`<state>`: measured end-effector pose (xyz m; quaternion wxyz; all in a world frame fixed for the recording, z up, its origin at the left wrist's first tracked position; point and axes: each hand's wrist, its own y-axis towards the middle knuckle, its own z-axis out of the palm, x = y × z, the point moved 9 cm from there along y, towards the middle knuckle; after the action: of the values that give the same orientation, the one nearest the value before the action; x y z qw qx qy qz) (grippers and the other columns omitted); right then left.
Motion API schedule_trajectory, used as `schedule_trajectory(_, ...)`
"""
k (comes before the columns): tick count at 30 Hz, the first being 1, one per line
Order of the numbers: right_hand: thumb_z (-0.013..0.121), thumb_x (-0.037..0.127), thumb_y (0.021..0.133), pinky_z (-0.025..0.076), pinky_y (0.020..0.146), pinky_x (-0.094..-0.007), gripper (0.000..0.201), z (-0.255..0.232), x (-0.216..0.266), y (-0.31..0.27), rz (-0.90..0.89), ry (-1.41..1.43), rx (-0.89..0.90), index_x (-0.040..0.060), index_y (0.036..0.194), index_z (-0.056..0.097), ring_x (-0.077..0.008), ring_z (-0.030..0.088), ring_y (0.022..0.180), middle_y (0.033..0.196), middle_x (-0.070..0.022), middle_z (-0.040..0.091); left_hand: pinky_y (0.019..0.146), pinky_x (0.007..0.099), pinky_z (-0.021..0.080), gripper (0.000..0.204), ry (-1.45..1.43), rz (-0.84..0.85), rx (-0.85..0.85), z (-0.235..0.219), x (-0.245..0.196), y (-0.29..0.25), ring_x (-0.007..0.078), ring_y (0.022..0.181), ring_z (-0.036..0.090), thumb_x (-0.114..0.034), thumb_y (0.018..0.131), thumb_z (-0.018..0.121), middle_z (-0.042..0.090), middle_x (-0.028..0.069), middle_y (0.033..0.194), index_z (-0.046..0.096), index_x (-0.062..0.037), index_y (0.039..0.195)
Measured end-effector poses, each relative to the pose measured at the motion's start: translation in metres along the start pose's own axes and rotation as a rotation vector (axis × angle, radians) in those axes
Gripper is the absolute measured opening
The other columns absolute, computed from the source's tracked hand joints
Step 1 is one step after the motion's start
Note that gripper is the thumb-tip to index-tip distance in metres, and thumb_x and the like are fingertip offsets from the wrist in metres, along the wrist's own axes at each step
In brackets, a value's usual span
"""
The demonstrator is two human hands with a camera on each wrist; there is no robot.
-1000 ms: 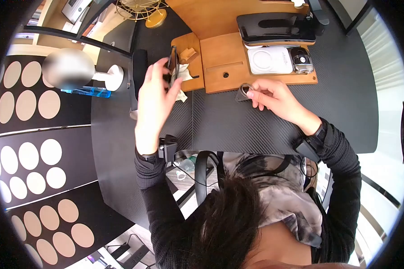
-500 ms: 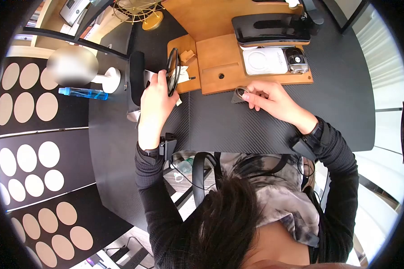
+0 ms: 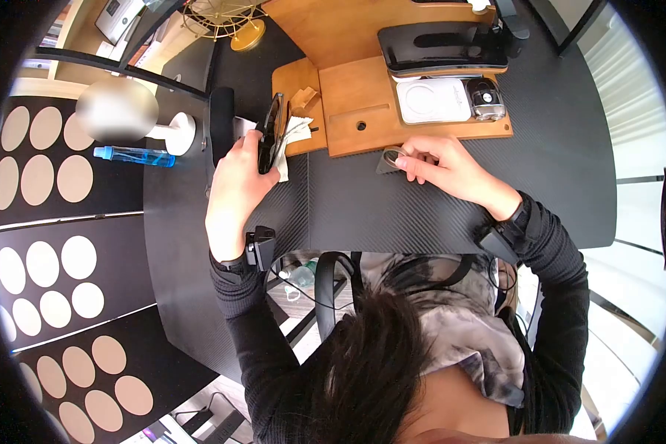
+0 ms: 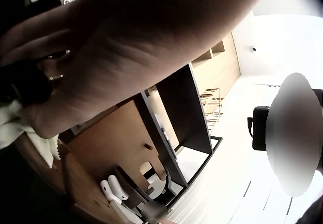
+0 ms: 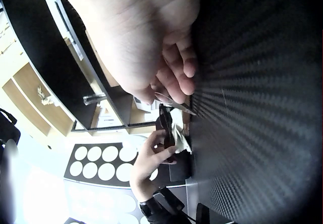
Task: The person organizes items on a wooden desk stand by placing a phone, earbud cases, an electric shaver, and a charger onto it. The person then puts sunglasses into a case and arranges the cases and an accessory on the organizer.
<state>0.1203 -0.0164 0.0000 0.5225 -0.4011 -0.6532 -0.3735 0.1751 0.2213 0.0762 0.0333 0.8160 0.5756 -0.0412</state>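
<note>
My left hand (image 3: 237, 177) grips a pair of black-framed glasses (image 3: 271, 133) near the left end of the wooden desk organizer. Thumb and fingers lie on either side of the frame, which stands on edge beside a crumpled white cloth or tissue (image 3: 297, 131). The left wrist view shows the left hand (image 4: 101, 72) mostly from the wrist side, with the glasses dark and partly hidden. Low over the desk, my right hand (image 3: 448, 166) pinches a metal ring with a dark triangular plate (image 3: 392, 160) between thumb and forefinger, its other fingers curled.
The wooden organizer (image 3: 345, 138) bears a white charging pad (image 3: 429, 100), a black-and-silver round device (image 3: 487, 100) and a glossy black case (image 3: 444, 49). Left of the left hand are a long black object (image 3: 222, 122), a blue bottle (image 3: 135, 156) and a white stand (image 3: 179, 135).
My left hand has taken hold of the glasses and drawn them slightly left and toward me, tilting them. The right hand keeps its pinch on the ring with little movement.
</note>
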Motion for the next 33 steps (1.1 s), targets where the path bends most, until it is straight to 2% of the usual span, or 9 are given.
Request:
schedule_trajectory(5, 0.060, 0.023, 0.095, 0.043, 0.053, -0.0214, 0.023, 0.000, 0.001, 0.000, -0.008, -0.027, 0.005, 0.0016, 0.087, 0.063, -0.0065, 0.057, 0.059, 0.066, -0.0016, 0.061, 0.074, 0.0446, 0.050, 0.048, 0.025, 0.009, -0.021, 0.004, -0.006, -0.004, 0.0407, 0.089, 0.063, -0.012, 0.071, 0.074, 0.063, 0.0234, 0.095, 0.051, 0.0001, 0.111)
schedule_trajectory(7, 0.060, 0.023, 0.095, 0.043, 0.053, -0.0214, 0.023, 0.000, 0.003, 0.000, -0.014, -0.031, 0.009, 0.0016, 0.087, 0.063, -0.0066, 0.057, 0.059, 0.066, -0.0017, 0.061, 0.071, 0.0445, 0.050, 0.050, 0.034, -0.036, 0.059, 0.012, -0.007, -0.003, 0.0398, 0.085, 0.064, -0.015, 0.070, 0.077, 0.063, 0.0223, 0.090, 0.050, -0.0016, 0.111)
schedule_trajectory(8, 0.060, 0.023, 0.095, 0.043, 0.053, -0.0215, 0.023, 0.000, 0.004, 0.001, -0.023, -0.035, 0.011, 0.0016, 0.087, 0.063, -0.0066, 0.058, 0.059, 0.066, -0.0018, 0.061, 0.075, 0.0444, 0.054, 0.053, 0.075, -0.038, 0.090, 0.013, -0.012, -0.002, 0.0399, 0.089, 0.066, -0.018, 0.070, 0.080, 0.064, 0.0248, 0.099, 0.050, 0.0025, 0.108)
schedule_trajectory(12, 0.060, 0.022, 0.095, 0.043, 0.053, -0.0213, 0.022, 0.001, 0.004, 0.000, -0.029, -0.033, 0.012, 0.0013, 0.087, 0.063, -0.0064, 0.058, 0.059, 0.066, -0.0021, 0.061, 0.074, 0.0446, 0.054, 0.055, 0.066, -0.032, 0.099, 0.017, -0.012, 0.000, 0.0395, 0.088, 0.066, -0.024, 0.073, 0.079, 0.063, 0.0246, 0.099, 0.050, 0.0034, 0.110)
schedule_trajectory(15, 0.064, 0.021, 0.092, 0.045, 0.054, -0.0247, 0.023, 0.000, 0.004, 0.000, -0.019, -0.036, 0.022, 0.0001, 0.084, 0.063, -0.0098, 0.059, 0.060, 0.067, -0.0054, 0.062, 0.072, 0.0448, 0.054, 0.059, 0.092, -0.036, 0.018, 0.021, -0.005, 0.006, 0.0389, 0.087, 0.067, -0.032, 0.076, 0.077, 0.063, 0.0246, 0.100, 0.049, 0.0041, 0.113)
schedule_trajectory(17, 0.067, 0.019, 0.089, 0.044, 0.054, -0.0260, 0.018, 0.001, 0.010, 0.000, -0.103, -0.201, 0.027, 0.0010, 0.088, 0.067, -0.0118, 0.058, 0.060, 0.068, -0.0058, 0.061, 0.072, 0.0445, 0.055, 0.062, 0.056, -0.033, -0.028, 0.024, 0.001, 0.010, 0.0388, 0.086, 0.067, -0.037, 0.077, 0.075, 0.064, 0.0248, 0.096, 0.048, 0.0043, 0.115)
schedule_trajectory(20, 0.071, 0.012, 0.085, 0.039, 0.051, -0.0257, 0.013, 0.004, 0.015, -0.002, -0.240, -0.217, 0.042, 0.0013, 0.091, 0.068, -0.0108, 0.050, 0.056, 0.070, -0.0033, 0.060, 0.073, 0.0441, 0.055, 0.060, 0.048, -0.089, -0.001, 0.024, 0.002, 0.015, 0.0389, 0.085, 0.067, -0.032, 0.077, 0.075, 0.065, 0.0251, 0.091, 0.047, 0.0040, 0.116)
schedule_trajectory(23, 0.073, 0.008, 0.081, 0.039, 0.051, -0.0266, 0.013, 0.006, 0.016, -0.002, -0.261, -0.275, 0.058, 0.0010, 0.091, 0.068, -0.0128, 0.050, 0.055, 0.069, -0.0044, 0.057, 0.074, 0.0443, 0.055, 0.057, 0.006, -0.062, 0.004, 0.024, 0.000, 0.013, 0.0397, 0.085, 0.067, -0.026, 0.077, 0.072, 0.066, 0.0257, 0.087, 0.045, 0.0032, 0.118)
schedule_trajectory(33, 0.071, 0.009, 0.080, 0.045, 0.053, -0.0282, 0.016, 0.006, 0.014, -0.002, -0.207, -0.297, 0.065, 0.0034, 0.094, 0.067, -0.0148, 0.056, 0.058, 0.070, -0.0043, 0.059, 0.078, 0.0452, 0.053, 0.062, -0.115, -0.038, -0.077, 0.018, 0.001, 0.017, 0.0396, 0.088, 0.066, -0.010, 0.071, 0.070, 0.065, 0.0250, 0.092, 0.041, -0.0013, 0.125)
